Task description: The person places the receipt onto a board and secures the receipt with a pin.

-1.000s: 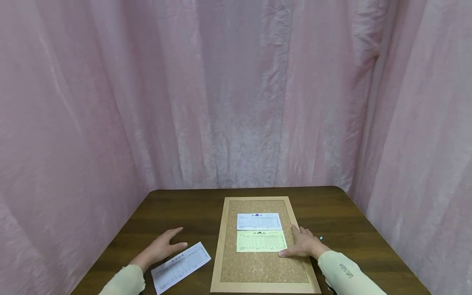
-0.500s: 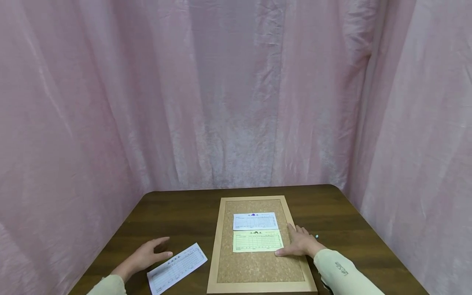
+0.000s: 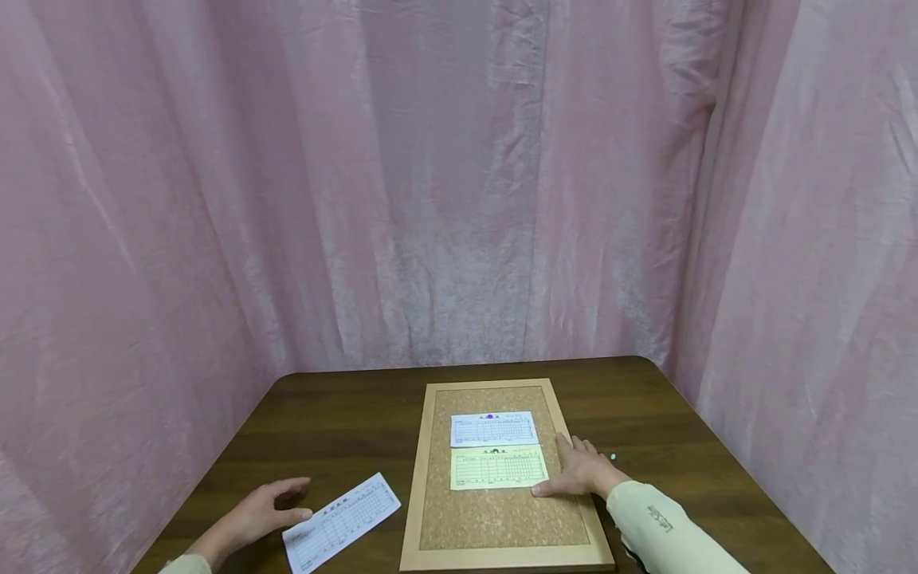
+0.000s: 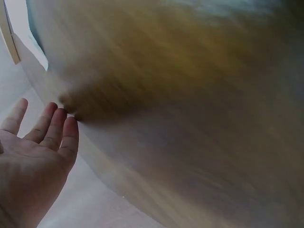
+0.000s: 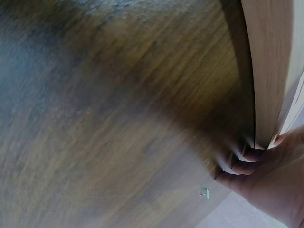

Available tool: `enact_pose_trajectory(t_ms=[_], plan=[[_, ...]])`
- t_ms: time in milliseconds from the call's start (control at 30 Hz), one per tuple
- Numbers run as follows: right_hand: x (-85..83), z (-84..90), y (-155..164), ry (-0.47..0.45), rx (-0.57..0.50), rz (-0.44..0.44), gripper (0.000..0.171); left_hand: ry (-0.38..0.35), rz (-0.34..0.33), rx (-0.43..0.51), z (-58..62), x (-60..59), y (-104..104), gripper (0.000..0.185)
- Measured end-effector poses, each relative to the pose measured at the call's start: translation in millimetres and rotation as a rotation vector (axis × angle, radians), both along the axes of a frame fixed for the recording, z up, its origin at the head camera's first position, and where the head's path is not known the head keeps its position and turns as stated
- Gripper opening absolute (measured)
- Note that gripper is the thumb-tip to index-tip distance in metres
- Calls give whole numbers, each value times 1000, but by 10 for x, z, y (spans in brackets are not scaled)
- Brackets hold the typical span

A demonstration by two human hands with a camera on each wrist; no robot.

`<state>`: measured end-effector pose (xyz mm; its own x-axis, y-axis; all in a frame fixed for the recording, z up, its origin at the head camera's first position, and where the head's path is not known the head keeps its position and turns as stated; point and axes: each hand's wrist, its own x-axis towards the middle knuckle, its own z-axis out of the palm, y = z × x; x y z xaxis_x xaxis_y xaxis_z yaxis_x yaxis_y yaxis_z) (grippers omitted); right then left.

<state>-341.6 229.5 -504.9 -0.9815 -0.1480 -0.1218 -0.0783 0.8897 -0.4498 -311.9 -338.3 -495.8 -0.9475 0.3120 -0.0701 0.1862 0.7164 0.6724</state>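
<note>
White slip (image 3: 342,521) lies under flat left hand (image 3: 258,514)'s thumb; flat right hand (image 3: 581,475) seemingly touches yellow slip (image 3: 497,467).

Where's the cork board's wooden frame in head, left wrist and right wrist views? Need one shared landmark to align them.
Head: the wooden frame lies bottom centre on the table, the right hand resting on its right rail.
Left wrist: only a pale strip at the top left edge, which may be the frame; too blurred to tell.
Right wrist: one rail runs down the top right, fingertips at its edge.
Shared landmark: the dark wooden table.
</note>
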Motion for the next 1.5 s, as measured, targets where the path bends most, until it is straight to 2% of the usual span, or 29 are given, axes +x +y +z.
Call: enact_pose_trajectory(t_ms=[233,533,733,967,1067,1333,1500], plan=[[-5,-6,-4,3,10,0,130,16,-20,1,-43,66,-115,70],[2,8,-6,0,4,2,130,60,-41,-14,-111,87,-151,66],[10,9,-9,-5,4,-2,130,31,-26,-19,-118,93,-150,65],[23,16,-12,-5,1,-1,129,-40,-5,-35,-112,90,-171,61],[24,17,-12,-2,7,0,129,-45,-5,-48,-120,88,-195,58],[20,18,-14,-5,8,-3,130,13,-68,-98,-116,149,-258,49],[14,12,-12,-7,15,-4,130,45,-65,-117,-147,201,-257,54]])
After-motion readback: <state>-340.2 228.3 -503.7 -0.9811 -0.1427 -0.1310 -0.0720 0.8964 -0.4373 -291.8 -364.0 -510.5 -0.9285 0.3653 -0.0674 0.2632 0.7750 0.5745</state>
